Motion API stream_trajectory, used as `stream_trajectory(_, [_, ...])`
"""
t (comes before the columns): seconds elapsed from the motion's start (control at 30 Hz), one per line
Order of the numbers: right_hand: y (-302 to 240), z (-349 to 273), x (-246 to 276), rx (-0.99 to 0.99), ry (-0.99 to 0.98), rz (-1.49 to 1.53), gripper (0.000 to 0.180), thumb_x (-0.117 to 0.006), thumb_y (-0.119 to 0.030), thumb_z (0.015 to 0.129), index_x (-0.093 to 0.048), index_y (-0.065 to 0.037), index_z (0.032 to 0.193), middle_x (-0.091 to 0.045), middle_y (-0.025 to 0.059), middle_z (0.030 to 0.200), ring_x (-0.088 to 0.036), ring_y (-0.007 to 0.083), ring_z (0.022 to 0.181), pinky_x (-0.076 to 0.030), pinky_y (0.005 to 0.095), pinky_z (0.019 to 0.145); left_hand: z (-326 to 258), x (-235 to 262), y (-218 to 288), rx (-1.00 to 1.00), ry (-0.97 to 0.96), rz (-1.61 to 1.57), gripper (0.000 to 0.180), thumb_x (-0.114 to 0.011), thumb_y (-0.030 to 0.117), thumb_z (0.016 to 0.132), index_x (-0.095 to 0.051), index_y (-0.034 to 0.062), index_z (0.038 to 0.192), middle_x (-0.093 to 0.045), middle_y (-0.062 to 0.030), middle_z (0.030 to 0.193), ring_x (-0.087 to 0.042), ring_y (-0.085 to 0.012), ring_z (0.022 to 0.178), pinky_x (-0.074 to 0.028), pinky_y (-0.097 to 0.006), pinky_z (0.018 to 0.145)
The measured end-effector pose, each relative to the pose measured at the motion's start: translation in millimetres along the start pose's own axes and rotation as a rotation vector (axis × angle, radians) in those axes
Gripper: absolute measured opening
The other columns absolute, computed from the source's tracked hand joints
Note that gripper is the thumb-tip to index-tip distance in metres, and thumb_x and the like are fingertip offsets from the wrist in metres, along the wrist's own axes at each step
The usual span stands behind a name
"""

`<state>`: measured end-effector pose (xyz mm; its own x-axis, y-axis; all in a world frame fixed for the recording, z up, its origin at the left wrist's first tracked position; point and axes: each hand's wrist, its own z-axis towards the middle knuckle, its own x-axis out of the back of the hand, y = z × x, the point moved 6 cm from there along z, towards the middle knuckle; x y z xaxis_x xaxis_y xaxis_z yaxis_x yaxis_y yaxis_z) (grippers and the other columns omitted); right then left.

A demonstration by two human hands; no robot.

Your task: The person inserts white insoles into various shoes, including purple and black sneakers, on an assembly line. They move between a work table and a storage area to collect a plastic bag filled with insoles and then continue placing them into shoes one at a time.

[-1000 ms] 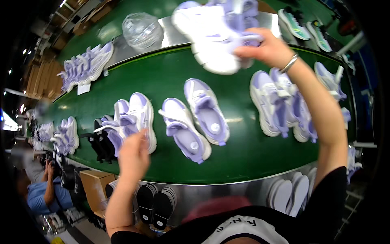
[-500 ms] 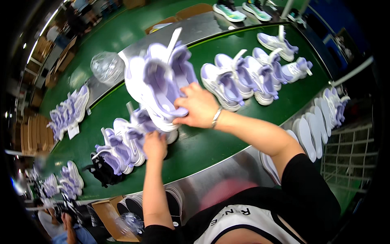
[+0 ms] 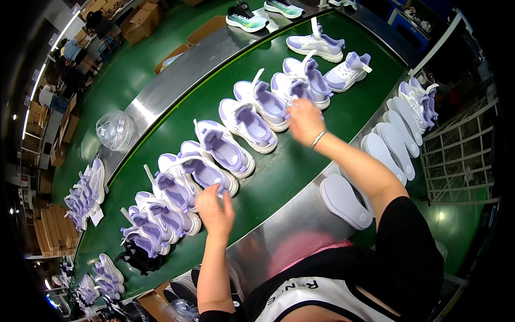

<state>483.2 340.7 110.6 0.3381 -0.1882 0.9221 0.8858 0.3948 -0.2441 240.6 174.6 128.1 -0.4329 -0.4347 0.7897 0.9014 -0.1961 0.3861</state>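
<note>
White and lavender sneakers stand in a slanting row on a green work surface [image 3: 292,166]. My right hand [image 3: 307,124] is at the heel of one sneaker [image 3: 289,85] in the right part of the row, its fingers curled against it. My left hand [image 3: 215,214] hovers by the heels of a sneaker [image 3: 174,190] and another sneaker [image 3: 212,174], thumb and fingers apart, holding nothing. Between my hands stand a sneaker [image 3: 222,147] and its neighbour [image 3: 248,126], both upright with tongues raised.
Pale insoles [image 3: 343,201] lie along the metal ledge [image 3: 268,236] near me. A wire basket [image 3: 456,161] is at the right. Black material [image 3: 140,258] lies at the row's left end. A clear plastic bag [image 3: 115,130] sits on the far ledge, with green running shoes [image 3: 247,20] farther right.
The pair of sneakers my right hand held raised now stands on the green surface. That hand has moved right to another sneaker. My left hand has come off the sneakers. The view has shifted.
</note>
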Motion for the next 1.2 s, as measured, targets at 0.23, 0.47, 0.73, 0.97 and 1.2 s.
stream_trajectory(0.23, [123, 26, -23, -0.431, -0.246, -0.145, 0.046, -0.064, -0.028, 0.068, -0.051, -0.007, 0.107, -0.045, 0.0105, 0.117, -0.031, 0.0283, 0.118, -0.036, 0.0446, 0.087, 99, -121, 53, -0.058, -0.335, 0.026, 0.063, -0.064, 0.023, 0.069, -0.038, 0.0040, 0.122, -0.056, -0.0140, 0.080, -0.054, -0.0303, 0.075, -0.041, -0.038, 0.069])
stream_trajectory(0.47, [154, 59, -46, -0.337, -0.571, -0.332, 0.034, -0.061, -0.031, 0.066, -0.063, -0.010, 0.093, -0.059, 0.0073, 0.101, -0.042, 0.0234, 0.109, -0.035, 0.0457, 0.086, 124, -219, 43, 0.131, -0.668, 0.221, 0.045, -0.058, 0.037, 0.073, -0.046, 0.0143, 0.110, -0.062, -0.0143, 0.075, -0.060, -0.0302, 0.071, -0.045, -0.040, 0.066])
stream_trajectory(0.73, [215, 79, -26, -0.449, -0.513, -0.323, 0.039, -0.058, -0.035, 0.073, -0.059, -0.007, 0.099, -0.056, 0.0107, 0.106, -0.043, 0.0274, 0.109, -0.037, 0.0442, 0.087, 110, -188, 64, -0.019, -0.509, -0.032, 0.025, -0.060, 0.029, 0.070, -0.054, 0.0116, 0.087, -0.060, -0.0112, 0.065, -0.059, -0.0288, 0.062, -0.042, -0.041, 0.062])
stream_trajectory(0.97, [122, -19, 51, 0.037, -0.060, 0.255, 0.027, -0.059, -0.021, 0.075, -0.057, -0.003, 0.095, -0.056, 0.0148, 0.095, -0.050, 0.0311, 0.091, -0.039, 0.0360, 0.082, 44, -50, 143, -0.224, -0.407, -0.316, 0.035, -0.061, 0.015, 0.059, -0.055, 0.0111, 0.093, -0.053, -0.0105, 0.065, -0.053, -0.0295, 0.063, -0.041, -0.039, 0.059])
stream_trajectory(1.2, [36, -207, 70, -0.197, -0.352, 0.369, 0.029, -0.060, -0.018, 0.074, -0.055, -0.001, 0.096, -0.055, 0.0152, 0.097, -0.053, 0.0302, 0.088, -0.042, 0.0362, 0.078, -105, -5, 158, -0.175, -0.503, -0.147, 0.031, -0.062, 0.019, 0.060, -0.055, 0.0120, 0.089, -0.051, -0.0092, 0.063, -0.053, -0.0252, 0.060, -0.037, -0.037, 0.055])
